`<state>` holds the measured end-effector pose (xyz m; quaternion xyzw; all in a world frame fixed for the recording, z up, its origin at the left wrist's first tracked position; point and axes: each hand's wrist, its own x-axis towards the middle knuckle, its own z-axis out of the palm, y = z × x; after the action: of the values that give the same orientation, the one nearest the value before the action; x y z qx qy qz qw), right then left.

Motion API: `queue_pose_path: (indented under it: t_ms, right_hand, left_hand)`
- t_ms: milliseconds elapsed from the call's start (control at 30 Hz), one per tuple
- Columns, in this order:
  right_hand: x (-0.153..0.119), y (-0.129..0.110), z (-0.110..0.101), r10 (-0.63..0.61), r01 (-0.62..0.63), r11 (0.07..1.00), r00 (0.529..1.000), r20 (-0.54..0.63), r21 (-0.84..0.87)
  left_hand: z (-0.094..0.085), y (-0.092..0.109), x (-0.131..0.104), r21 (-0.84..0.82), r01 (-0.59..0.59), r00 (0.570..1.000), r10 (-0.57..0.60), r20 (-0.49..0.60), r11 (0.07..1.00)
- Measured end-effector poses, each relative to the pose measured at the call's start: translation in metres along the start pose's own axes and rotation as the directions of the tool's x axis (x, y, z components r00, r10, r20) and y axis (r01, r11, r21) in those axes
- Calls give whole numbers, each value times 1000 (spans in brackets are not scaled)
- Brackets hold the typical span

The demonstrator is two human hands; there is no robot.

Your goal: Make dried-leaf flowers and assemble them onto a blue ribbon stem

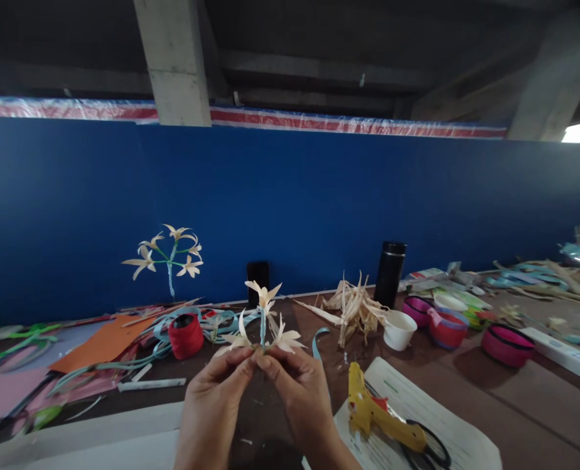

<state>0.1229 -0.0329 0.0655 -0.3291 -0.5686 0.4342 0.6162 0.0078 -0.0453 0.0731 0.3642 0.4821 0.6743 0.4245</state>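
Observation:
Near the bottom centre, my left hand (220, 393) and my right hand (294, 390) meet fingertip to fingertip, both closed in a pinch on a small flower stem (263, 323) wrapped in light blue. Cream husk-like flowers (263, 295) spread above and to both sides of my fingers. The part of the stem between the fingertips is hidden. Behind on the left stands a finished-looking branch of cream flowers (173, 251) on a pale blue and green stem. A yellow glue gun (385, 418) lies right of my right hand, over a printed sheet (431, 405) and black-handled scissors (436, 450).
A red roll (186, 336), blue strips and orange paper (104, 343) lie left. Dried husks (353, 307), a white cup (399, 329), a black bottle (390, 274) and pink rolls (507, 346) stand right. A blue partition (294, 196) rises behind; a white power strip (568, 356) lies far right.

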Motion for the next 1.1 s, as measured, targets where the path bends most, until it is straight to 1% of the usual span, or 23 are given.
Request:
queue_pose_path:
  t_ms: [133,267,367,500,600,867,1000,1100]
  right_hand:
    - [2,0,-2,-23,23,1000,999,41,-4]
    - [1,4,-3,-52,52,999,998,35,-16]
    - [0,6,-3,-72,73,997,997,26,-38]
    - [0,7,-2,-87,84,992,996,-24,-98]
    - [0,7,-1,-104,99,986,994,-33,-133]
    - [-2,10,3,-108,107,994,994,-33,-27]
    - [-1,11,2,-98,97,995,995,-26,-31]
    - [-1,12,2,-112,111,991,994,-12,-68]
  left_hand:
    - [1,3,-1,-26,-10,1000,9,-18,1000]
    - [4,11,-4,-7,-3,999,2,-42,1000]
    - [4,13,-5,40,-43,999,44,-17,998]
    - [1,8,-5,94,-74,997,71,32,993]
    - [0,5,-5,112,-87,996,83,44,990]
    - [2,10,-10,123,-96,995,97,-8,988]
    - [1,7,-8,116,-129,989,136,-55,985]
    - [0,6,-6,98,-127,990,132,-46,987]
